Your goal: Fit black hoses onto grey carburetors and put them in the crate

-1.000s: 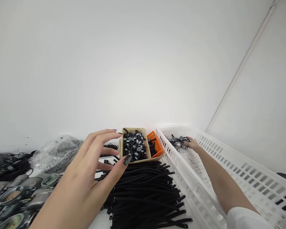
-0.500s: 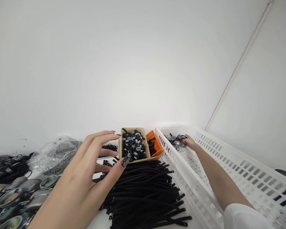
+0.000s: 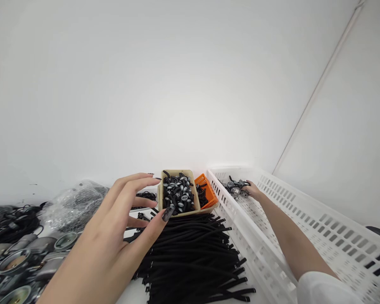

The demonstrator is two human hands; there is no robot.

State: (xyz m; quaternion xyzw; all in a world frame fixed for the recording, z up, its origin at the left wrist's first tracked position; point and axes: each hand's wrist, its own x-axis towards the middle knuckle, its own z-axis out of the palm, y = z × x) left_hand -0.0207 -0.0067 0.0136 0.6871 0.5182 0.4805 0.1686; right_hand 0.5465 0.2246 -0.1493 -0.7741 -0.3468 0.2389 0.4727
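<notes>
My left hand (image 3: 123, 211) hovers over the left side of a stack of black rubber hoses (image 3: 193, 253). Its fingers are apart and hold nothing. Far inside the white plastic basket (image 3: 250, 228), my right hand (image 3: 254, 189) is closed around the edge of a grey metal carburetor (image 3: 239, 185) with black hose pieces on it. Another such part seems to lie beside it, though the cluster is too small to separate clearly. The fingertips of the right hand are partly hidden by the part.
A cream bin (image 3: 178, 192) holds short black tubes with metal clamps. Next to it, an orange basket (image 3: 211, 195) contains small black pieces. On the left are several metal carburetors (image 3: 15, 264), a clear plastic bag (image 3: 76, 204) and tangled black cables (image 3: 17, 223). A white wall stands behind.
The right hand and the carburetor at its fingers have shifted and turned slightly within the basket. My left hand stays nearly still.
</notes>
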